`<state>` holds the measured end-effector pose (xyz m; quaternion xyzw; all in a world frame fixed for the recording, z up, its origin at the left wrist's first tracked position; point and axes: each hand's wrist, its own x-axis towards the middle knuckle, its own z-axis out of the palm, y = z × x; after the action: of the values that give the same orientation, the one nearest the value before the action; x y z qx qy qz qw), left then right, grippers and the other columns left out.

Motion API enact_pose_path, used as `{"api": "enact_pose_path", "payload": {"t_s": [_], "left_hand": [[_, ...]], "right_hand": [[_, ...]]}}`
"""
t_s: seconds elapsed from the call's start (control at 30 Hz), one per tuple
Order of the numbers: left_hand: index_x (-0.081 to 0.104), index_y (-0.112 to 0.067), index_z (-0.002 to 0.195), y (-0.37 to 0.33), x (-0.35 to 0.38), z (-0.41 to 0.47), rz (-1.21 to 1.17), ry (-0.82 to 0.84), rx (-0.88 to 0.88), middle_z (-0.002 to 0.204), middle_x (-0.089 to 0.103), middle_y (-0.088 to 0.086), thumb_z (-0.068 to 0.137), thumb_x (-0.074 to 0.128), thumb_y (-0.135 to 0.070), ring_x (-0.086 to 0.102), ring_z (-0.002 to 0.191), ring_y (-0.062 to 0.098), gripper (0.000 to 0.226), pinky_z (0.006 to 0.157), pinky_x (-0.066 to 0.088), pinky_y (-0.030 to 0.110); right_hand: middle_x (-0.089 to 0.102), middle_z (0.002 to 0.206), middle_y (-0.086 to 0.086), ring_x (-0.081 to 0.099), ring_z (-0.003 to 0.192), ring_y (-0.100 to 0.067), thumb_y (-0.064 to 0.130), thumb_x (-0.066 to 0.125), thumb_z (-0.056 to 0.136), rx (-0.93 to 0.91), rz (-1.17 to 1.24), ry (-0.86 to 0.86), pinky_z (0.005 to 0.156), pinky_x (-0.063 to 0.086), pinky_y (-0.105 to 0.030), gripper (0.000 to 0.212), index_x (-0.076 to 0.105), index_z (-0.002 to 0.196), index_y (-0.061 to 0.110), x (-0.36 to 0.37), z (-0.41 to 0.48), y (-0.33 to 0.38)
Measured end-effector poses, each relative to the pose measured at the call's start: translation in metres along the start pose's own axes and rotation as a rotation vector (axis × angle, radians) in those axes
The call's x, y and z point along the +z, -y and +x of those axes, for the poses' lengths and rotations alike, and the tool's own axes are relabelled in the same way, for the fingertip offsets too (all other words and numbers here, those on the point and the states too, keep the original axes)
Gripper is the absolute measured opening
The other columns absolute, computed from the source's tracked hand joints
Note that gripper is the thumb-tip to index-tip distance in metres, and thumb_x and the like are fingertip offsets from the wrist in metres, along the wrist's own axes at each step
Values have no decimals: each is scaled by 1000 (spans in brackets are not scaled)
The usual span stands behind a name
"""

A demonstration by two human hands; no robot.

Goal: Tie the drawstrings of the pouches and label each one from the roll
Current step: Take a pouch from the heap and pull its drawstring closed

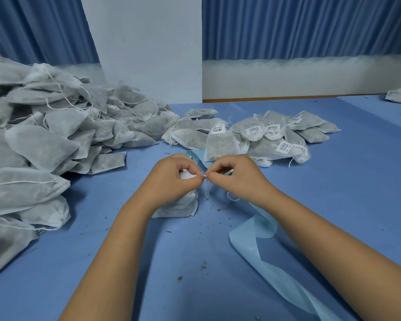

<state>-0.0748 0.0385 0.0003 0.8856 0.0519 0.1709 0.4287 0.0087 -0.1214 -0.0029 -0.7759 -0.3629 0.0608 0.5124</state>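
Left hand [171, 179] and right hand [236, 177] pinched the drawstring [208, 193] — fingers curled.
The pouch [183, 206] stood near centre on the tabletop [148, 251] under the left hand; it looked light and soft — best held at its gathered neck.

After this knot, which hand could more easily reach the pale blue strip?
Probably the right hand: the pale blue strip runs past that wrist on its side, while the left hand rests on the pouch and would likely steady it. Both pinch the drawstring now.
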Motion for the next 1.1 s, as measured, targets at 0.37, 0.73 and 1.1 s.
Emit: {"api": "enact_pose_path", "payload": {"t_s": [0.37, 0.73, 1.1], "left_hand": [[74, -34, 67, -2, -2, 0, -97, -17, 51, 87, 69, -14, 79, 77, -7, 64, 88, 8, 30, 84, 52, 33], [76, -29, 69, -4, -1, 2, -383, 60, -92, 94, 75, -10, 89, 66, -13, 65, 87, 7, 29, 82, 43, 18], [80, -19, 79, -2, 0, 5, -607, 52, -200, 97, 77, -1, 88, 65, -10, 69, 92, 6, 19, 87, 47, 23]], "right_hand": [[66, 70, 2, 55, 66, -4, 19, 70, 80, 216, 171, 117, 58, 44, -14, 11, 77, 72, 21, -8, 5, -1], [71, 75, 4, 63, 70, -3, 17, 70, 83, 161, 266, 41, 61, 48, -15, 10, 75, 75, 19, -4, 5, -1], [71, 74, 8, 65, 69, -5, -5, 68, 81, -104, 208, -85, 71, 51, -22, 24, 71, 76, 19, -1, 0, 3]]}}
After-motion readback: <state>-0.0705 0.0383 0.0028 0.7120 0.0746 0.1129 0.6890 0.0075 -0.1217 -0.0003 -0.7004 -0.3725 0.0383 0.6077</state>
